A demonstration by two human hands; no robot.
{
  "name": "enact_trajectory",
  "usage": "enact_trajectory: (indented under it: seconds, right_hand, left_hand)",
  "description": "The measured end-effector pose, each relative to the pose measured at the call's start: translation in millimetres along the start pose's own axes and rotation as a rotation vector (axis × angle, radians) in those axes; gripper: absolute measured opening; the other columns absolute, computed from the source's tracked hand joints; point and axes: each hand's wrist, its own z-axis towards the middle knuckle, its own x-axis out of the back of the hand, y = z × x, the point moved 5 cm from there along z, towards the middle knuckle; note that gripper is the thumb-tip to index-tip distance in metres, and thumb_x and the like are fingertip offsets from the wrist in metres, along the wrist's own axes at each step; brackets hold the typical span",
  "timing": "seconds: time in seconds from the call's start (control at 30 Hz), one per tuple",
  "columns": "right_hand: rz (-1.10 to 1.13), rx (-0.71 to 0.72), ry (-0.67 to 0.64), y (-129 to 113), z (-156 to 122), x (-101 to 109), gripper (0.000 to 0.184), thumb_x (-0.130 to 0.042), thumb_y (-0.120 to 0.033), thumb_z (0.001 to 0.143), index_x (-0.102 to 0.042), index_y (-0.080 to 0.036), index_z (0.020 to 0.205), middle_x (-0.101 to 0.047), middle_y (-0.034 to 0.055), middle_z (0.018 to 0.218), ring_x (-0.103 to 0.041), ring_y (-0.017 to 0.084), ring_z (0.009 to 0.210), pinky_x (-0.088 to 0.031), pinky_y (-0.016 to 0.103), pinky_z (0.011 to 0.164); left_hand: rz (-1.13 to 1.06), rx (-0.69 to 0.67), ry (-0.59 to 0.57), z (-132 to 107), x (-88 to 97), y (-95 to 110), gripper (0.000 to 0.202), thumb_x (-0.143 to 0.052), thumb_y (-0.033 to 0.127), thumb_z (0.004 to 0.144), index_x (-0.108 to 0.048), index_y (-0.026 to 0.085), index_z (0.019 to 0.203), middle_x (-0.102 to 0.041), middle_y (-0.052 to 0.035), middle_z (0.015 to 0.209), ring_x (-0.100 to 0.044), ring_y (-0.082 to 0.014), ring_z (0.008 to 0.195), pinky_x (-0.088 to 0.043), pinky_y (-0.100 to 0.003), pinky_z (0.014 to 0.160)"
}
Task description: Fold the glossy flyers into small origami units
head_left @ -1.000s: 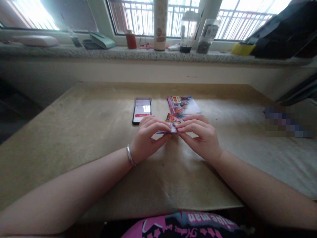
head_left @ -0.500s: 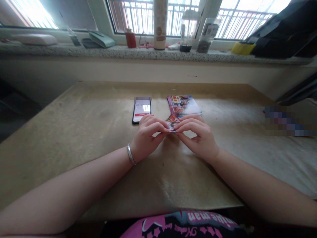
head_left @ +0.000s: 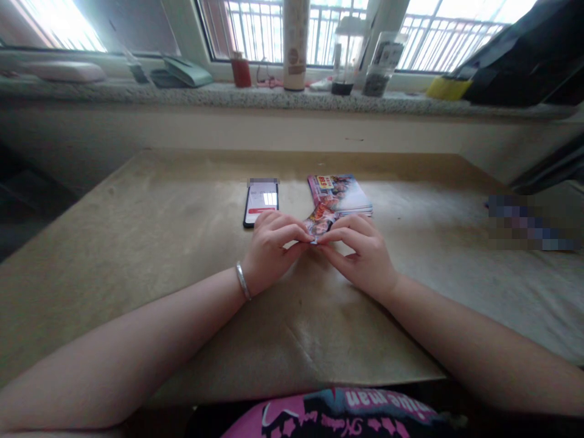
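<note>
A glossy, colourful printed flyer [head_left: 323,220] lies between my hands, its near edge pinched up by the fingertips of both. My left hand [head_left: 276,246] grips that edge from the left with thumb and fingers, a silver bracelet [head_left: 243,281] on its wrist. From the other side, my right hand [head_left: 358,249] pinches the same edge, the fingertips of both hands almost meeting. Just beyond sits a stack of similar flyers [head_left: 342,191], its near side partly covered by my right hand and the held flyer. The flyer's underside is hidden.
A phone [head_left: 261,201] with a lit screen lies just past my left hand on the table [head_left: 159,243]. At the right edge is a blurred-out item [head_left: 529,225]. Bottles, a red container [head_left: 240,71] and a black bag [head_left: 515,61] line the stone windowsill [head_left: 264,100].
My right hand has slid slightly left along the flyer's near edge, closer to my left hand. More of the flyer's printed face shows now. The phone and stack have stayed put.
</note>
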Motion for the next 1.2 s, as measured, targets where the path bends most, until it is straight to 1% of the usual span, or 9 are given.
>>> enact_trajectory:
  seconds: [0.13, 0.23, 0.33, 0.43, 0.63, 0.8, 0.93, 1.07, 1.2]
  right_hand:
    - [-0.007, 0.003, -0.016, 1.4, -1.4, -0.1, 0.002, -0.065, -0.022, 0.082, -0.066, -0.022, 0.082, -0.065, 0.0026, 0.077, -0.057, 0.017, 0.075, -0.047, 0.033, 0.070]
    - [-0.013, 0.011, -0.031, 1.4, -0.9, 0.3, 0.004, -0.064, -0.021, 0.083, -0.066, -0.021, 0.079, -0.064, 0.0031, 0.074, -0.056, 0.017, 0.073, -0.047, 0.033, 0.069]
    - [-0.042, 0.055, -0.056, -0.2, -0.1, 0.0, 0.007, -0.063, -0.022, 0.084, -0.067, -0.020, 0.079, -0.064, 0.0036, 0.072, -0.056, 0.017, 0.072, -0.047, 0.032, 0.068]
    - [-0.080, 0.118, -0.076, -3.0, 0.3, -0.9, 0.005, -0.065, -0.023, 0.084, -0.068, -0.021, 0.080, -0.066, 0.0030, 0.074, -0.055, 0.016, 0.072, -0.046, 0.032, 0.068]
    - [-0.086, 0.106, -0.065, -2.3, 0.2, -1.0, 0.004, -0.065, -0.022, 0.083, -0.066, -0.020, 0.080, -0.066, 0.0029, 0.074, -0.056, 0.016, 0.073, -0.047, 0.031, 0.069]
    - [-0.089, 0.098, -0.075, -1.8, 0.8, -1.2, 0.008, -0.063, -0.022, 0.084, -0.064, -0.020, 0.075, -0.064, 0.0021, 0.072, -0.055, 0.015, 0.072, -0.047, 0.030, 0.068]
    - [-0.134, 0.111, -0.076, -2.1, 1.9, -0.4, 0.006, -0.063, -0.022, 0.084, -0.064, -0.021, 0.078, -0.066, 0.0021, 0.075, -0.056, 0.016, 0.074, -0.047, 0.030, 0.070]
    - [-0.170, 0.145, -0.058, -3.8, 2.7, 1.0, 0.009, -0.062, -0.020, 0.083, -0.063, -0.021, 0.074, -0.065, 0.0019, 0.071, -0.055, 0.016, 0.070, -0.046, 0.030, 0.067]
    - [-0.194, 0.142, -0.060, -3.4, 3.1, 0.7, 0.007, -0.062, -0.020, 0.083, -0.063, -0.020, 0.076, -0.067, 0.0022, 0.073, -0.056, 0.016, 0.072, -0.047, 0.030, 0.068]
  left_hand:
    - [0.006, 0.013, 0.000, 0.6, 0.2, 1.1, 0.012, -0.065, 0.025, 0.084, -0.064, 0.022, 0.072, -0.070, 0.0012, 0.081, -0.060, -0.0140, 0.077, -0.041, -0.033, 0.081]
    - [0.021, 0.019, -0.006, 0.4, -0.1, 1.6, 0.013, -0.064, 0.027, 0.084, -0.064, 0.023, 0.071, -0.070, 0.0019, 0.081, -0.060, -0.0140, 0.077, -0.041, -0.033, 0.082]
    - [0.074, 0.037, -0.056, -0.2, -2.1, 1.0, 0.007, -0.066, 0.028, 0.083, -0.066, 0.024, 0.077, -0.071, 0.0026, 0.085, -0.060, -0.0148, 0.080, -0.040, -0.034, 0.085]
    - [0.114, 0.029, -0.092, -0.5, -3.4, 1.7, 0.003, -0.067, 0.025, 0.082, -0.066, 0.025, 0.079, -0.072, 0.0037, 0.086, -0.060, -0.0149, 0.081, -0.039, -0.035, 0.086]
    - [0.097, 0.006, -0.041, -0.2, -1.0, 2.8, 0.007, -0.067, 0.022, 0.081, -0.066, 0.024, 0.075, -0.071, 0.0036, 0.083, -0.059, -0.0148, 0.079, -0.039, -0.035, 0.084]
    - [0.108, -0.014, -0.051, 0.0, -1.7, 3.9, 0.010, -0.065, 0.023, 0.082, -0.066, 0.024, 0.073, -0.071, 0.0039, 0.082, -0.058, -0.0140, 0.077, -0.039, -0.034, 0.083]
    - [0.102, -0.007, -0.035, 0.4, -1.1, 3.8, 0.011, -0.065, 0.022, 0.082, -0.065, 0.023, 0.071, -0.070, 0.0036, 0.081, -0.058, -0.0139, 0.078, -0.039, -0.034, 0.083]
    - [0.093, -0.019, -0.025, 0.9, -0.4, 5.0, 0.011, -0.065, 0.022, 0.082, -0.064, 0.023, 0.071, -0.070, 0.0035, 0.080, -0.058, -0.0140, 0.076, -0.039, -0.034, 0.081]
    - [0.092, -0.020, -0.017, 0.6, 0.3, 5.3, 0.010, -0.064, 0.021, 0.082, -0.064, 0.023, 0.072, -0.070, 0.0031, 0.081, -0.058, -0.0142, 0.077, -0.040, -0.035, 0.083]
